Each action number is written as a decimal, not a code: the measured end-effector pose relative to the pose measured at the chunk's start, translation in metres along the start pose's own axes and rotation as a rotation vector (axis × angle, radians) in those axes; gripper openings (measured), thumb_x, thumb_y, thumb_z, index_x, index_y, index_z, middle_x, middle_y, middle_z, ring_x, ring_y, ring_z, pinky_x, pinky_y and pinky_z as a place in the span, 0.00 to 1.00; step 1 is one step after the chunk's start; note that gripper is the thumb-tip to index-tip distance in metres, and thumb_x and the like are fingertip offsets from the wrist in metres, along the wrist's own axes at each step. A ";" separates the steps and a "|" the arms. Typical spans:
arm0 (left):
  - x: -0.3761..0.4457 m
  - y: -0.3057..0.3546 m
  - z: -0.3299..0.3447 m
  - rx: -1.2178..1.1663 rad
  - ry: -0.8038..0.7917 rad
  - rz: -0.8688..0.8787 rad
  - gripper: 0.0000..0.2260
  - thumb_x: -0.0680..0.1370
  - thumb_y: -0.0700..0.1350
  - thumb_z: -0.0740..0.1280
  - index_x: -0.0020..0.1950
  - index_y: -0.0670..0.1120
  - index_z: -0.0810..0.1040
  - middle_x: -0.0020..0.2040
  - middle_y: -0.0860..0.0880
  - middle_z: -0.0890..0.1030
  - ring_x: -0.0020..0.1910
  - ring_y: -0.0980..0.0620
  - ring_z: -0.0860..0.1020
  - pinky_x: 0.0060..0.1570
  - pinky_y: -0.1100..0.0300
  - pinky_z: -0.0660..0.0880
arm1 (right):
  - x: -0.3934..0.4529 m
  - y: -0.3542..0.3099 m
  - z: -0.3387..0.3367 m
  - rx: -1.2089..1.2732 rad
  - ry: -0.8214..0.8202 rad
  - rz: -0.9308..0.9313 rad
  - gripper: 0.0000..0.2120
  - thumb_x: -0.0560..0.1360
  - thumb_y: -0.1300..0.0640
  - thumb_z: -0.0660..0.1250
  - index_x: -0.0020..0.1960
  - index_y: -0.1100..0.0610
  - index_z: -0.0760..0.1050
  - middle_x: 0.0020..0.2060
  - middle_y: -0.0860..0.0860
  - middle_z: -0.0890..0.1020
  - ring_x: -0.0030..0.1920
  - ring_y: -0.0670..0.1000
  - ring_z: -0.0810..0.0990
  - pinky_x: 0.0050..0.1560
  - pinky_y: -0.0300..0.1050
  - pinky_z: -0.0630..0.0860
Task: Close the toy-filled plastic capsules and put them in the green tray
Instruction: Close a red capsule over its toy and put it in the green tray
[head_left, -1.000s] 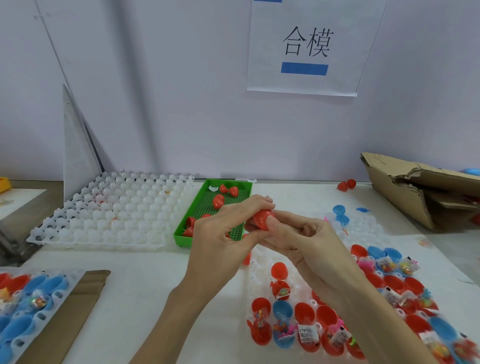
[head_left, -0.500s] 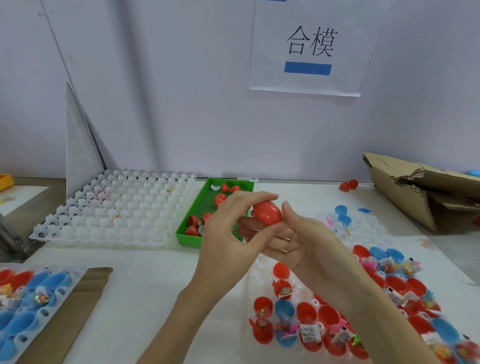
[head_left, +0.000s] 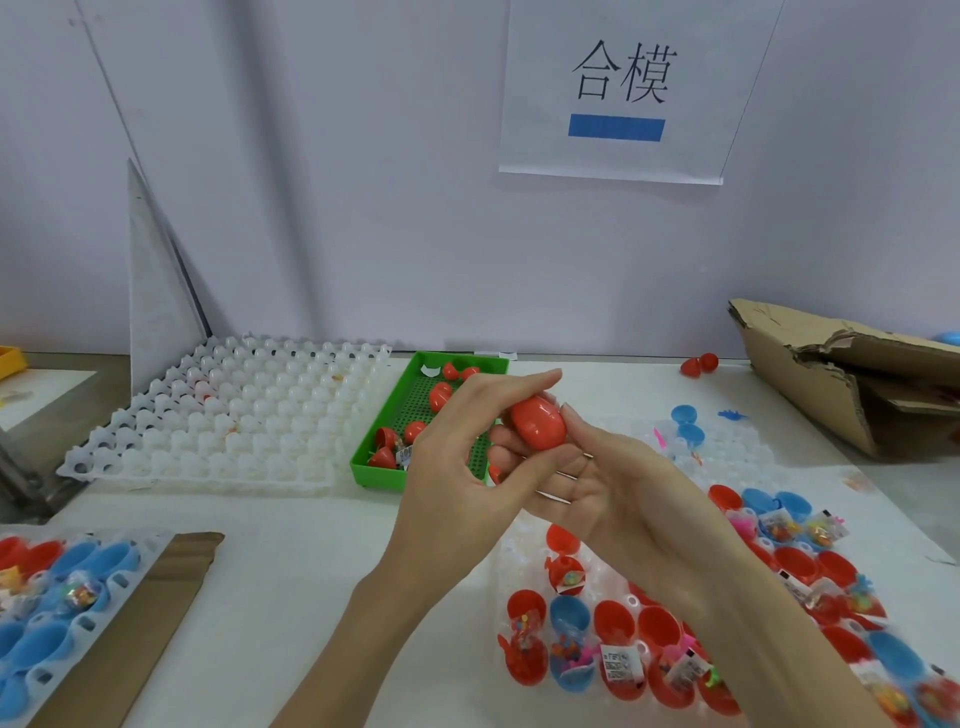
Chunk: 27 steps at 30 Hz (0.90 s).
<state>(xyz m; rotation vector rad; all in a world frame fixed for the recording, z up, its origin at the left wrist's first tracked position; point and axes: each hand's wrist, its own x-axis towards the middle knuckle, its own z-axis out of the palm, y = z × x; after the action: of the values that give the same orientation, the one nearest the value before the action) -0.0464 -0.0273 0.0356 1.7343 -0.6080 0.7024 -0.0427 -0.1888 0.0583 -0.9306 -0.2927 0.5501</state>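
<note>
My left hand (head_left: 457, 467) and my right hand (head_left: 602, 493) meet above the table's middle, both holding one closed red capsule (head_left: 537, 422). The left index finger lies over its top; the right fingers cradle it from below with the thumb on its right side. Just behind and left of the hands lies the green tray (head_left: 375, 475) with several red capsules (head_left: 440, 396) in it. Below the right forearm, a clear tray (head_left: 519, 551) holds several open red and blue capsule halves with packaged toys (head_left: 615, 660).
A white tray of bare cups (head_left: 234, 415) sits left of the green tray. Another tray of blue and red halves (head_left: 52, 613) lies at the lower left on a cardboard strip (head_left: 130, 649). A torn cardboard box (head_left: 841, 374) stands at the right; loose red capsules (head_left: 698, 364) lie by the wall.
The capsule was pressed tight between both hands; now it sits exposed and closed at the fingertips, with the right palm turned up and the hands slightly higher.
</note>
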 end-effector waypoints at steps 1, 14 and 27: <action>0.000 0.000 0.000 0.001 0.001 0.006 0.20 0.76 0.47 0.76 0.68 0.50 0.81 0.59 0.56 0.81 0.63 0.47 0.80 0.61 0.58 0.78 | 0.000 0.000 0.001 -0.022 0.012 -0.014 0.16 0.80 0.51 0.67 0.59 0.61 0.84 0.60 0.61 0.84 0.61 0.58 0.84 0.56 0.48 0.82; 0.002 -0.003 -0.006 -0.036 0.009 0.034 0.19 0.73 0.35 0.78 0.61 0.50 0.85 0.58 0.57 0.85 0.63 0.53 0.81 0.63 0.66 0.75 | -0.001 0.003 0.011 -0.105 0.060 -0.128 0.15 0.78 0.51 0.66 0.55 0.58 0.86 0.57 0.59 0.85 0.60 0.56 0.84 0.53 0.42 0.82; -0.006 -0.005 0.009 -0.135 0.068 -0.074 0.16 0.75 0.40 0.76 0.62 0.50 0.84 0.57 0.58 0.85 0.60 0.54 0.83 0.58 0.68 0.77 | 0.000 0.006 0.008 -0.020 0.086 -0.078 0.22 0.75 0.47 0.70 0.58 0.64 0.84 0.59 0.63 0.84 0.62 0.56 0.83 0.55 0.43 0.81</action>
<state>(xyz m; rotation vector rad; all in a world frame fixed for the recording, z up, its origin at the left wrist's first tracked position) -0.0458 -0.0347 0.0261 1.5932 -0.5296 0.6507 -0.0485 -0.1809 0.0580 -0.9555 -0.2567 0.4347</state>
